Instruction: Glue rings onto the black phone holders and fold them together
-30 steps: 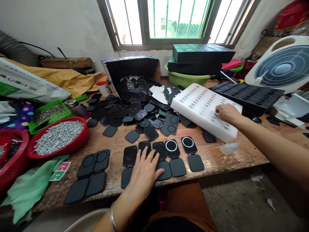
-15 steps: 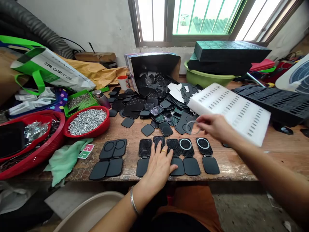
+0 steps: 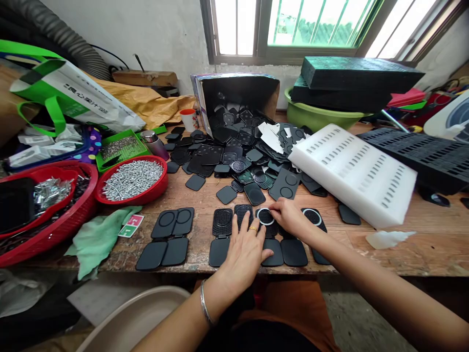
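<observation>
Since half a second ago, the right hand (image 3: pixel 287 217) is moving down and left with the white ring (image 3: pixel 265 224), which is now lying on the grid half of the third hinged black case (image 3: pixel 273 252) of the row. In the head view, its fingertips are touching the ring's edge; if they are pinching it, I cannot tell. The left hand (image 3: pixel 244 254) is resting open, fingers spreading over the second case, gripping nothing.
</observation>
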`<state>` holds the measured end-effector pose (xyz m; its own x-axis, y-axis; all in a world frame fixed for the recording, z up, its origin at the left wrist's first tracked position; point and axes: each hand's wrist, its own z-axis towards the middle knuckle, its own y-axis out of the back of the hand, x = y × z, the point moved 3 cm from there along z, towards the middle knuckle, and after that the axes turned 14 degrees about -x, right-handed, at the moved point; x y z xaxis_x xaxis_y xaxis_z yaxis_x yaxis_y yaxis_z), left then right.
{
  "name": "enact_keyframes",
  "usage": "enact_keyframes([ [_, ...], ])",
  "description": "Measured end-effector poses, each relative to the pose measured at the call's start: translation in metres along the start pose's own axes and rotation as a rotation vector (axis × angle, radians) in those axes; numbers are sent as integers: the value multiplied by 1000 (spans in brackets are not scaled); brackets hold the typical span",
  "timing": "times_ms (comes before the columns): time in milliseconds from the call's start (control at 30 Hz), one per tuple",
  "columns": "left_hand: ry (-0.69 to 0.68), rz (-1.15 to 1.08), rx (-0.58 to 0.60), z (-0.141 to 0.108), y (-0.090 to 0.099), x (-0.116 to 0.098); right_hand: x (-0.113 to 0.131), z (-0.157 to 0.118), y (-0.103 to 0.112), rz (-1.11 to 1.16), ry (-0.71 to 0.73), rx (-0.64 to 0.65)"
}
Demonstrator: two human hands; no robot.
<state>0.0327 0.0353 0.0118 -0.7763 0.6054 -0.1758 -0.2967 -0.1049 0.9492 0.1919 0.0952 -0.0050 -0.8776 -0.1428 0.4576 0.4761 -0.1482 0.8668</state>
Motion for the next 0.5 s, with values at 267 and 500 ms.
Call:
enact_keyframes([
  [267,-38,-12,-36,-1,-3,-1,10,-7,3,-127,93,37],
  [500,-9,24,16,2,-1,-1,10,-14,8,-122,144,65],
])
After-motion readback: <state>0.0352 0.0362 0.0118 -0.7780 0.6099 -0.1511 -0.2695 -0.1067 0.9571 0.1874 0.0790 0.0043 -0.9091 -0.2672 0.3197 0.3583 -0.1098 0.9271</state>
